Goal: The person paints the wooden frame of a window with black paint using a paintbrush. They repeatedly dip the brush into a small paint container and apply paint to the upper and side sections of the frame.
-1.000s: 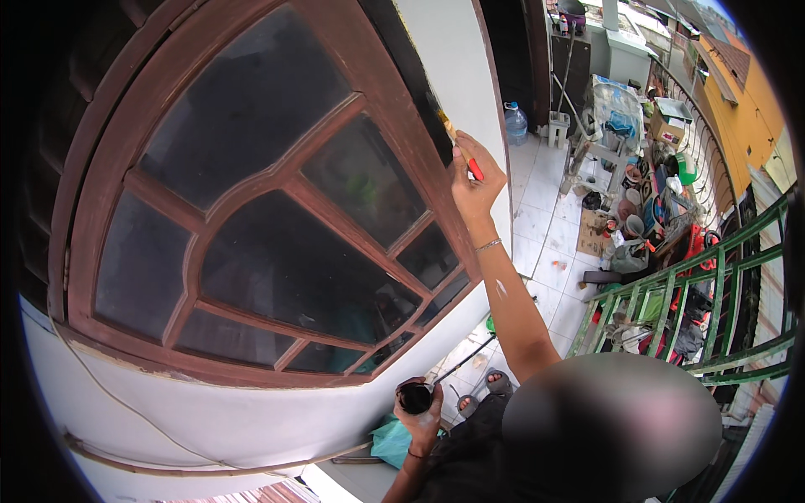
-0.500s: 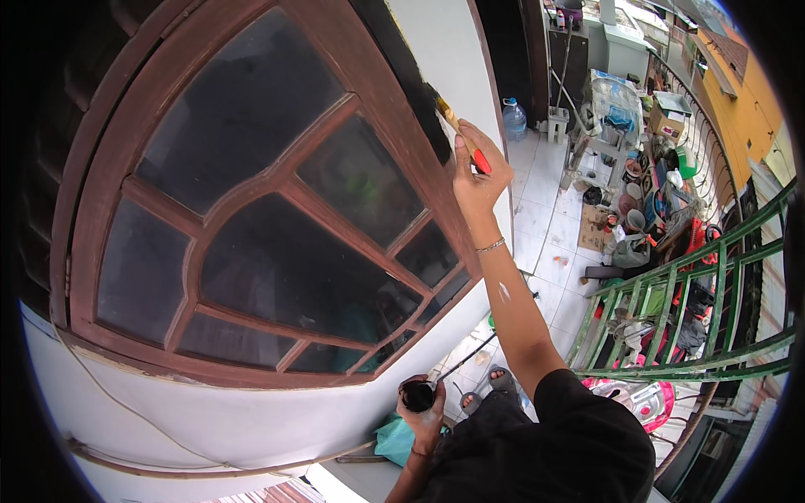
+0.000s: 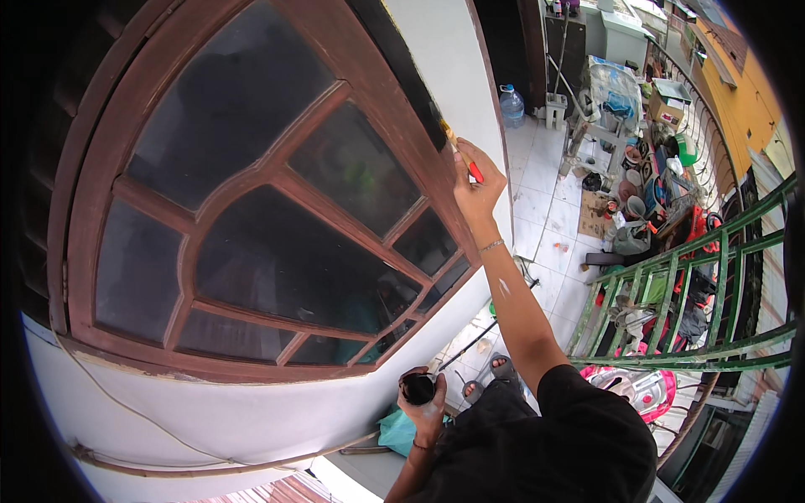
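Observation:
My right hand [image 3: 480, 186] is closed round a paintbrush [image 3: 453, 139] with a pale handle and a red end. Its bristles rest against the black-painted strip [image 3: 401, 63] beside the white wall [image 3: 444, 50]. Lower down, my left hand [image 3: 423, 411] grips a small round container [image 3: 418, 387] of dark paint, its mouth facing up. To the left is a brown wooden window frame [image 3: 277, 174] with several dark panes, and the black strip runs along its right side.
A green metal ladder [image 3: 671, 289] leans at the right. Beyond it lie buckets, bags and tools along the balcony railing [image 3: 704, 117]. A large water bottle [image 3: 511, 107] stands on the white-tiled floor [image 3: 545, 180]. A teal bag [image 3: 397, 431] hangs below my left hand.
My right hand has brought the brush slightly lower along the black strip. The left hand still holds the paint container, which has shifted a little upward in view.

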Motion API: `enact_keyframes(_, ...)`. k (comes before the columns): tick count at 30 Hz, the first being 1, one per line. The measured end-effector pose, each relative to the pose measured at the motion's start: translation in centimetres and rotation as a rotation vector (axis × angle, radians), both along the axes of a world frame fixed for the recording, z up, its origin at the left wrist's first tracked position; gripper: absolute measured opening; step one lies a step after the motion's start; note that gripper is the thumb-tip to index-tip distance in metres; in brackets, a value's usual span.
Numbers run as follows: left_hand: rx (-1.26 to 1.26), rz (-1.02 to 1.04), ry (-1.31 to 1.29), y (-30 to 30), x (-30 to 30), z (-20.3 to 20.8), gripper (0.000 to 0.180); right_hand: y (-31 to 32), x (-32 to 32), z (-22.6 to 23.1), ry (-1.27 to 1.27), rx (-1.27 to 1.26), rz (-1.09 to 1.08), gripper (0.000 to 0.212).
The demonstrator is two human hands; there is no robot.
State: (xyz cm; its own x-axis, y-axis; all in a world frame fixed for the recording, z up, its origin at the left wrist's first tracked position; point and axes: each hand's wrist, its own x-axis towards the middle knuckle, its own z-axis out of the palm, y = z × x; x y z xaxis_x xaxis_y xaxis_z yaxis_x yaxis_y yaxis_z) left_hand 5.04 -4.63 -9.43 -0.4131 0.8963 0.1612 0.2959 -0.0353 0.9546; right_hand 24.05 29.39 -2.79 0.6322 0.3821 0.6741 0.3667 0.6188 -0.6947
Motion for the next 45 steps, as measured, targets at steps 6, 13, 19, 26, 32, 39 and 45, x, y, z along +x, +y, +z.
enact_keyframes(6, 0.022, -0.012, 0.025, 0.1, 0.1, -0.3, 0.035, -1.0, 0.2, -0.4, 0.121, -0.014, 0.038, 0.014)
enact_keyframes(13, 0.037, -0.008, 0.044, 0.1, 0.1, -0.2, 0.035, 0.2, 0.7, 3.5, 0.008, 0.093, 0.032, 0.015)
enact_keyframes(19, 0.035, -0.017, 0.071, 0.0, 0.1, -0.2, 0.035, 0.2, 0.6, -0.4, -0.042, 0.021, -0.001, 0.016)
enact_keyframes(26, 0.064, -0.037, 0.080, 0.0, 0.4, -0.5, 0.035, -1.2, 1.0, -4.3, 0.010, -0.107, 0.038, 0.016)
enact_keyframes(32, 0.061, -0.036, 0.042, -0.1, 0.6, -0.6, 0.035, -2.1, 1.3, -0.1, 0.140, -0.053, 0.108, 0.017)
enact_keyframes(39, 0.040, -0.038, 0.034, -0.3, 0.6, -0.3, 0.035, -0.2, 1.2, 0.2, 0.039, -0.001, 0.071, 0.016)
enact_keyframes(45, 0.052, -0.031, 0.008, -0.1, 0.8, 0.0, 0.034, -1.7, 1.0, -5.2, 0.118, -0.185, 0.119, 0.016)
